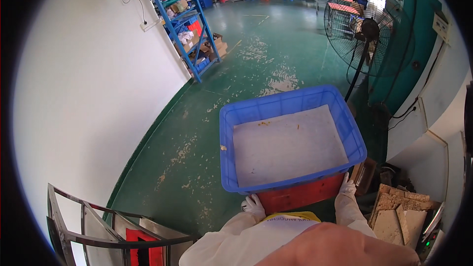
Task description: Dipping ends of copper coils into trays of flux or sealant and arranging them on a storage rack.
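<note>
A blue plastic crate [357, 135] sits in front of me on top of a red crate [300, 193]. White sheet lining [290, 143] lies flat on the blue crate's bottom, with a few small brown marks or scraps on it. My left hand [253, 207], in a white glove, grips the red crate at its near left corner. At the near right corner my right hand [348, 185], also gloved in white, holds the same crate. The fingers of both hands are partly hidden against its sides. White sleeves cover both forearms.
A standing fan [367, 29] is at the right by a green door [414, 44]. Blue shelving [189, 34] with boxes stands along the left wall. A metal-framed rack [118, 236] is low at left, wooden boards [401, 216] low at right. People sit at far tables.
</note>
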A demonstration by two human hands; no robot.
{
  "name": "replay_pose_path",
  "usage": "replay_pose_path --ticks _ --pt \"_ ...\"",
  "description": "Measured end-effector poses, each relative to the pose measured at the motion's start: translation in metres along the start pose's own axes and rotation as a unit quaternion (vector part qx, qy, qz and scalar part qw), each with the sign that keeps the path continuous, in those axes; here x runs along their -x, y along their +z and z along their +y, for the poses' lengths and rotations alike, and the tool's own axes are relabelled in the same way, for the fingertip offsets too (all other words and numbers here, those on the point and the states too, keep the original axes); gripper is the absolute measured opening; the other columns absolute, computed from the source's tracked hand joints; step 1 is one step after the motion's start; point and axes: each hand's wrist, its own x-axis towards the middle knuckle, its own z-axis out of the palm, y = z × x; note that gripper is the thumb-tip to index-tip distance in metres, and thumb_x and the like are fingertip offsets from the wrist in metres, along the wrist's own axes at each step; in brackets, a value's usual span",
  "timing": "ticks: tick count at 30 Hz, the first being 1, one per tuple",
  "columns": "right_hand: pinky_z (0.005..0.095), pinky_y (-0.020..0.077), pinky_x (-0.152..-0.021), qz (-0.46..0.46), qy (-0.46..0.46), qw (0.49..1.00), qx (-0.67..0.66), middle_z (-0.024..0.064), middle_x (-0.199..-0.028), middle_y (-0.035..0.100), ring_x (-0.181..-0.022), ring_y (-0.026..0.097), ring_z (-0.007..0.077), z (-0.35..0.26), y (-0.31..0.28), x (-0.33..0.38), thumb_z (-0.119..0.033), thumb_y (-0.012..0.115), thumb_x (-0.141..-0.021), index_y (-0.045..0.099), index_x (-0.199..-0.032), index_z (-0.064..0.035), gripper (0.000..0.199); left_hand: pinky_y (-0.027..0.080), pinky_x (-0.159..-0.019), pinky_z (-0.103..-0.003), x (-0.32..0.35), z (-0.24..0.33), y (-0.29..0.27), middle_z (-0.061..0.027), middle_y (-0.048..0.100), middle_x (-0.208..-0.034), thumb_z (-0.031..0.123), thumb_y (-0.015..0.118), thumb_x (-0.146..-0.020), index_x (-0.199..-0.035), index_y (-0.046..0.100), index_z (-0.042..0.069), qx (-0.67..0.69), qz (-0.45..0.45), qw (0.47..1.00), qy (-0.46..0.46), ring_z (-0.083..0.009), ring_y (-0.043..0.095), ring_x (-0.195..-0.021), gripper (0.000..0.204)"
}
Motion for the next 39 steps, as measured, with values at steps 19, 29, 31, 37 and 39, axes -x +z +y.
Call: replay_pose_path --ticks 19,29,31,37,39 --pt "0.0409 0.0488 -0.104 -0.033 0.01 0.998 -0.051 0.0149 -0.138 0.047 -0.125 0.056 0.0291 0.003 -0.003 0.0 -0.014 0.057 -0.098 -0.009 -0.16 -0.0292 0.092 0.028 -0.113 -0.063 -0.003 0.007 0.006 -0.0354 0.01 -0.159 0.038 0.078 -0.076 -0.157 -0.003 -0.001 0.01 0.027 0.999 -0.018 -0.0549 0.022 -0.143 0.121" --pt "0.0467 0.0413 -0.112 -0.288 -0.017 0.801 -0.525 0.0207 -0.153 0.036 -0.137 0.043 0.0419 0.03 -0.026 -0.019 -0.024 0.075 -0.084 -0.011 -0.16 -0.0231 0.115 0.032 -0.112 -0.06 -0.002 -0.003 0.004 -0.0372 0.012 -0.157 0.037 0.077 -0.075 -0.157 -0.001 -0.002 0.038 0.049 0.998 -0.004 -0.0546 0.027 -0.14 0.12" --pt "0.0494 0.0386 -0.113 -0.286 -0.011 0.791 -0.541 0.0229 -0.153 0.036 -0.138 0.042 0.0422 0.022 -0.036 -0.005 -0.035 0.08 -0.079 -0.004 -0.161 -0.0211 0.117 0.031 -0.114 -0.059 0.005 -0.003 -0.009 -0.0377 0.01 -0.157 0.038 0.078 -0.075 -0.156 -0.003 -0.002 0.057 -0.003 0.998 -0.013 -0.0546 0.025 -0.142 0.122" --pt "0.0504 0.0398 -0.111 -0.065 0.011 0.924 -0.376 0.025 -0.149 0.039 -0.135 0.045 0.0428 0.017 0.002 -0.007 -0.054 0.079 -0.073 0.02 -0.158 -0.0188 0.109 0.026 -0.117 -0.058 0.002 0.004 -0.014 -0.0395 0.003 -0.158 0.044 0.081 -0.073 -0.155 -0.012 -0.003 0.032 -0.036 0.999 -0.001 -0.0526 0.018 -0.146 0.133" --pt "0.0499 0.0407 -0.11 -0.055 -0.014 0.919 -0.39 0.0255 -0.147 0.041 -0.134 0.046 0.0422 0.02 0.006 -0.012 -0.054 0.079 -0.074 0.022 -0.157 -0.0191 0.107 0.027 -0.118 -0.055 0.005 0.009 -0.023 -0.0387 0.001 -0.158 0.046 0.082 -0.071 -0.154 -0.014 -0.003 0.004 -0.041 0.999 0.007 -0.052 0.021 -0.146 0.136"
